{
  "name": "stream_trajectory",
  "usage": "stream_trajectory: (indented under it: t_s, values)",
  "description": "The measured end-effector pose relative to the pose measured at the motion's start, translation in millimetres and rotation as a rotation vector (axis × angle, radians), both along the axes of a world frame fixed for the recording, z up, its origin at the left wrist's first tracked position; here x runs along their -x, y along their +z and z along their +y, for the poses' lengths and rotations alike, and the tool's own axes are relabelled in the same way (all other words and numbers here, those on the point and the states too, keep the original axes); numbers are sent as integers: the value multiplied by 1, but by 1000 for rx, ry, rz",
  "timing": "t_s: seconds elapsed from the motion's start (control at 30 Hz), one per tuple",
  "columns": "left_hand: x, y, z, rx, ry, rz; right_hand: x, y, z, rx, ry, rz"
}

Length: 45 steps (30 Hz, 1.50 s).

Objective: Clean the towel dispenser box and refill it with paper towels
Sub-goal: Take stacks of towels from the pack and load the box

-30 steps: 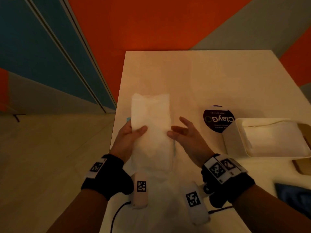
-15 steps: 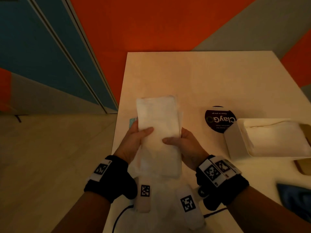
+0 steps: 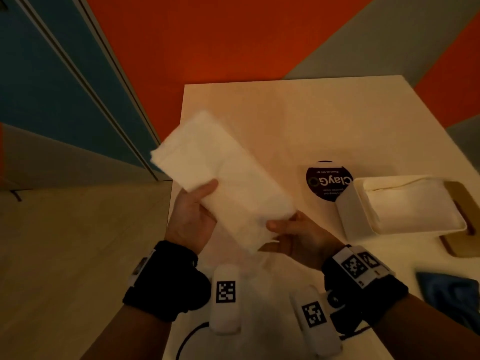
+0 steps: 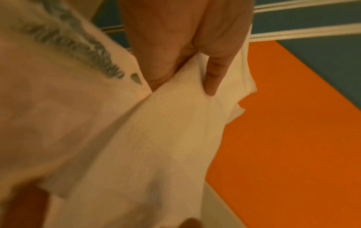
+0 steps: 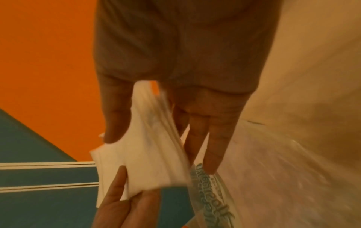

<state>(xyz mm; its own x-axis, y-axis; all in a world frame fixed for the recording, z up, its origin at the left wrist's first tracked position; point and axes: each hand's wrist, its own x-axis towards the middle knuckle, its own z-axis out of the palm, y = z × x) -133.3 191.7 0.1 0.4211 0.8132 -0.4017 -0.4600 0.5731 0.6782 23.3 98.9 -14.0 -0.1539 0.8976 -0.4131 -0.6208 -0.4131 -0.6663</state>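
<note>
A thick stack of white paper towels (image 3: 223,175) hangs tilted in the air above the table's left edge, its far end pointing up and left. My left hand (image 3: 193,214) grips its left side, thumb on top (image 4: 213,74). My right hand (image 3: 291,235) pinches the stack's near corner (image 5: 148,148) between thumb and fingers. The white dispenser box (image 3: 350,211) stands open on the right of the table and holds white towels. Under the stack a clear printed plastic wrapper (image 5: 210,189) lies on the table.
A dark round label (image 3: 326,181) sits on the pale table (image 3: 285,120) beside the box. A wooden lid or board (image 3: 461,242) lies under the box's right end. A blue cloth (image 3: 452,294) lies at the right edge. The floor drops off to the left.
The stack has lifted off the table and swung counter-clockwise, its far end now out past the left edge. My right hand went from open beside it to pinching its near corner.
</note>
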Motion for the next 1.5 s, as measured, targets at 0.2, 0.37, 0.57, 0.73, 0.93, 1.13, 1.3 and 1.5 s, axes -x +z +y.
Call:
stream_trajectory:
  t_s: [0.2,0.37,0.57,0.73,0.93,1.13,1.3,1.5]
  values:
    - [-27,2,-31,23,-37,-78,1,7,-11,-74,-304,84]
    - [-3,8,-10,-142,-170,-57,-32,10,-32,-56,-293,-44]
    - [-14,6,-7,-186,-374,158,-55,2,-49,-13,-130,15]
    - [-34,16,-20,-208,-357,199,-92,10,-59,111,-122,-231]
    - [-120,30,-35,-434,-566,556,-178,35,-89,210,90,-613]
    - [-228,12,-60,-598,-440,703,-270,45,-96,218,-149,-918]
    - [-274,-4,-70,-795,-587,963,-294,31,-90,184,82,-1482]
    - [-285,-19,-82,-1030,-704,1251,-283,14,-87,50,228,-1560]
